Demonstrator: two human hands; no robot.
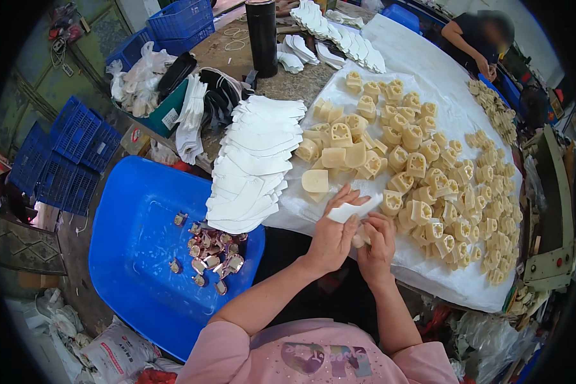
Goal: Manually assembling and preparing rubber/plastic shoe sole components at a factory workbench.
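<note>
At the table's (429,278) near edge, our left hand (335,232) pinches a white piece (355,209), best kept uncreased; our right hand's (377,248) grip is unclear.

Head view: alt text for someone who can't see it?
Bare left hand holds a thin curved white piece, right hand close beside it; many cream hollow blocky pieces on a white-covered table. To the left, fanned white cut sheets and a blue plastic tub of small shiny pieces.

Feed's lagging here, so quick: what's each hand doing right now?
Left hand: closed, holding a white cut-out piece.
Right hand: fingers curled, close to that piece; whether it grips anything can't be told.
</note>
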